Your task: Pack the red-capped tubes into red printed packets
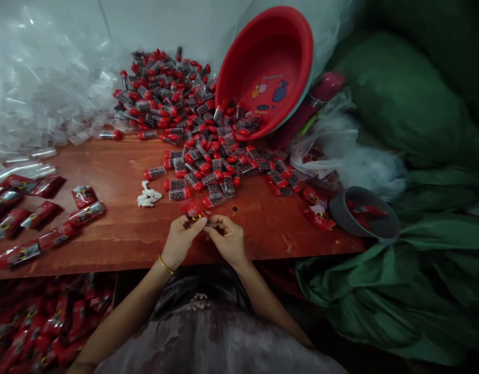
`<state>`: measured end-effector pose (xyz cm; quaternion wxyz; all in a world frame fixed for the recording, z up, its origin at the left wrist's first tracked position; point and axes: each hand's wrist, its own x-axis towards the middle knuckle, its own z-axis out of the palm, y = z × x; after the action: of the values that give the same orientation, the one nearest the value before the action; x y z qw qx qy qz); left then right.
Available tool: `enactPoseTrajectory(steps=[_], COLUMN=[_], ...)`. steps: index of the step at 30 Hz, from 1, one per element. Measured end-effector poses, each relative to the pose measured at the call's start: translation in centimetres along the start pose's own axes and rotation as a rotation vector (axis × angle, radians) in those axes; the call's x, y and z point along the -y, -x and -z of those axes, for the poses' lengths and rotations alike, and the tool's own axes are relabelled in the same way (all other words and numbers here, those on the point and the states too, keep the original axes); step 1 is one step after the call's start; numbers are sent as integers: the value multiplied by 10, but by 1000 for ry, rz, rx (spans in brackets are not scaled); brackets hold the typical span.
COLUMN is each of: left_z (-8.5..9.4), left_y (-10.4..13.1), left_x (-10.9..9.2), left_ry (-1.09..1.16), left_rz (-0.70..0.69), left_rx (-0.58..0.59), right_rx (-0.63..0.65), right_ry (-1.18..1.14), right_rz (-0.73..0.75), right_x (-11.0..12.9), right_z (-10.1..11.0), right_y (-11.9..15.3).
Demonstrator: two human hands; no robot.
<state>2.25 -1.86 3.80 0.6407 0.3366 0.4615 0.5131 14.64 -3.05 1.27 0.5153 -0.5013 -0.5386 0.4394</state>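
Near the table's front edge, my left hand [184, 238], with a yellow bangle at its wrist, pinches a small red printed wrapper [191, 210]. My right hand [227, 238] is closed at the wrapper's right side, thumb and fingers pressed together close to the left thumb. What lies between the right fingertips is small, dark and partly hidden. Just beyond both hands lies a heap of small transparent tubes with red caps and dark contents [212, 156]. A crumpled white scrap [148, 195] rests to the left of the wrapper.
A red basin [278, 52] leans tilted at the back, tubes at its lip. Transparent plastic sleeves [48, 78] pile at left, above red wrapped packs [56, 236]. More red packs [40, 322] lie below the table. At right stand a grey bowl [341, 213] and green sacks [411, 104].
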Motion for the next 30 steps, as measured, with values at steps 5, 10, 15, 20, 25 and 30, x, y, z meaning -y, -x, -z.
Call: enactPoseTrajectory(steps=[5,10,15,20,25,30], left_z=[7,17,33,79,135,123], left_y=[0,7,8,-13,-18,-1], left_x=[5,7,-2,-49,-95,-70], left_ry=[-21,-20,-59,84,190,119], left_rz=[189,461,457,254,220,132], left_rx=[105,137,158,-305,-597,-513], right_rx=[-18,-35,119,-301,-424,-247], right_ry=[180,538,684,1048,1216,1172], right_rz=[156,488,642,375,74,187], right_x=[-19,-17,3,-3,-41,-53], right_z=[5,12,27,103,148,102], right_y=[-1,-5,-27,-89,-122,-87])
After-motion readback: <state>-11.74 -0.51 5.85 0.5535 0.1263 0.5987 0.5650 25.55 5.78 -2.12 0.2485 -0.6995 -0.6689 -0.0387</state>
